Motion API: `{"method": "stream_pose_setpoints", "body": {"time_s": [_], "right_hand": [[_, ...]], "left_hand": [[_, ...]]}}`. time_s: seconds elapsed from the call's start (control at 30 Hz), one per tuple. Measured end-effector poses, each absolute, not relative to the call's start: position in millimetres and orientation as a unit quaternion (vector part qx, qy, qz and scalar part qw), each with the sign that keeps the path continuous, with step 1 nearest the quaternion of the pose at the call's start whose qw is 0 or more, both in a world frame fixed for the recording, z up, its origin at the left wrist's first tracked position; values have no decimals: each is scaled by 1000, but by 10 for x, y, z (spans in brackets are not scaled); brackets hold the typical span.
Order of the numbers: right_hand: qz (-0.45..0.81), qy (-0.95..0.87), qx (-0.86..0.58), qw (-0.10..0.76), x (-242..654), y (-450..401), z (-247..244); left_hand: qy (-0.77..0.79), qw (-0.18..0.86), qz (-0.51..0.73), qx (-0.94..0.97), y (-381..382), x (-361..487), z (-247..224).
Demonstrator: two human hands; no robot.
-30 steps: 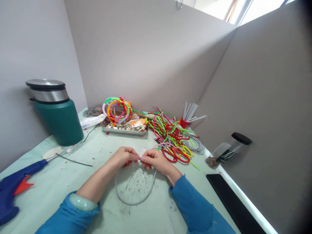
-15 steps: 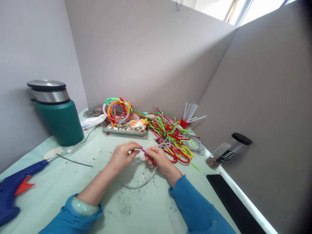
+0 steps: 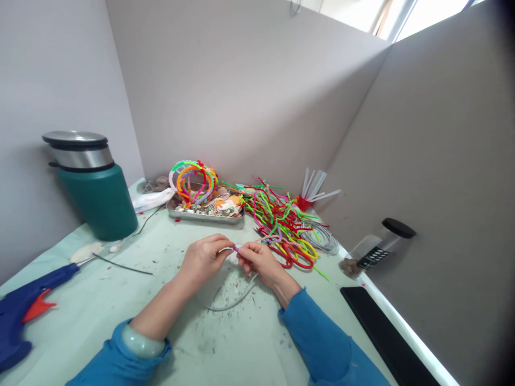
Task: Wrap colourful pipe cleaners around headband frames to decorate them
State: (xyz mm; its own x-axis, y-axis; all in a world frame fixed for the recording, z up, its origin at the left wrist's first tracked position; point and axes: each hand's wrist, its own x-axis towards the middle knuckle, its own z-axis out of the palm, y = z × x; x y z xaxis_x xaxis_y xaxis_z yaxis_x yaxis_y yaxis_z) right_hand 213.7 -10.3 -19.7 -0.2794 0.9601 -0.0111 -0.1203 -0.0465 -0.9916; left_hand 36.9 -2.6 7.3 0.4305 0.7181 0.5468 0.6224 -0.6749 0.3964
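Observation:
A grey wire (image 3: 229,309) curves in a loop below my hands, above the table. My left hand (image 3: 204,259) pinches a pale stretch of it between thumb and fingertips. Thumb and forefinger of my right hand (image 3: 259,261) are closed on a short purple fuzzy piece, apparently a pipe cleaner (image 3: 236,249), lying against the wire. The two sets of fingertips almost meet. Beyond my right hand are red-handled scissors (image 3: 298,256) and a heap of coloured pipe cleaners (image 3: 273,212).
A metal tray (image 3: 205,217) holds shells and fuzzy coloured rings (image 3: 197,182). A green flask (image 3: 96,198) and blue glue gun (image 3: 40,289) are on the left. On the right are coiled grey wire (image 3: 324,238), glue sticks (image 3: 316,185), a clear jar (image 3: 374,249) and a black slab (image 3: 386,335).
My hands stay almost in place. The left fingertips have shifted slightly along the wire towards the right hand, and less of the purple piece shows between them.

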Motion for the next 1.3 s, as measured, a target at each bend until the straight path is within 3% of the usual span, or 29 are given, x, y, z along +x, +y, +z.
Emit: {"method": "stream_pose_setpoints", "body": {"time_s": [0.2,0.8,1.13,1.3], "right_hand": [[593,-542,-403,439,2121,-126,-162],[579,-556,-421,424,2114,-149,-149],[580,-556,-421,421,2112,-123,-195],[586,-556,-418,416,2104,-122,-208]], "left_hand": [[426,53,320,845,-32,376,102],[429,214,281,831,49,356,125],[428,217,282,831,52,361,69],[460,286,273,796,39,379,94]]}}
